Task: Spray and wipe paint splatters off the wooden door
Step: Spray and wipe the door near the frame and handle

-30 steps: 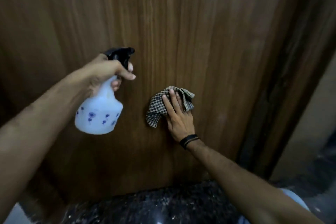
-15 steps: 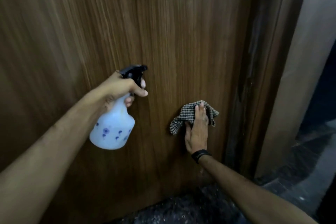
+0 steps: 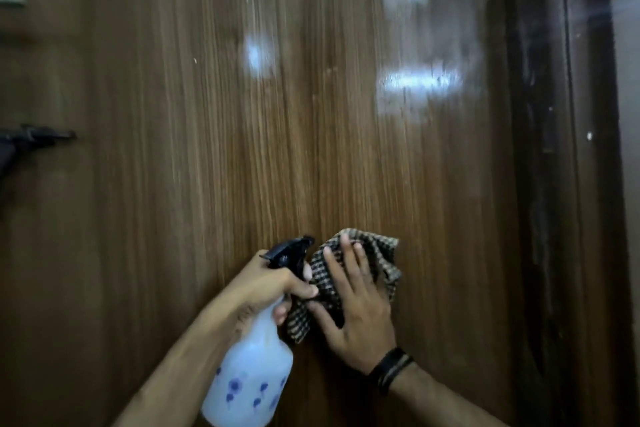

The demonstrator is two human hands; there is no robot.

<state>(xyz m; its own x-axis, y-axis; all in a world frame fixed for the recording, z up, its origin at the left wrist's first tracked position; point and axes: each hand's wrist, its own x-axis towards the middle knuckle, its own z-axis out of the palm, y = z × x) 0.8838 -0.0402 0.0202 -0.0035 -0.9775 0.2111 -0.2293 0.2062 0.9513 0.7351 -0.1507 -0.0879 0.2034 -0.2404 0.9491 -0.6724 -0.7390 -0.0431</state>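
the wooden door (image 3: 214, 166) fills the view, dark brown with fine upright grain, glossy enough to show pale blurred glare patches toward its upper right; a tiny light speck (image 3: 195, 61) sits on the upper middle, and fainter pale flecks show on the dark door frame (image 3: 540, 184) along the right edge. low on the door, nearer its right edge than its left, the right hand (image 3: 356, 308) lies flat with fingers straight and spread, pressing a crumpled checked cloth (image 3: 381, 260) against the wood; a dark band (image 3: 391, 369) circles that wrist. just beside it, the left hand (image 3: 266, 284) has its grip curled tight round the neck of a white spray bottle (image 3: 252, 378) with small blue marks, the black nozzle (image 3: 289, 250) pointing at the cloth, almost touching it. a dark fitting (image 3: 34, 139) juts out at the left edge.
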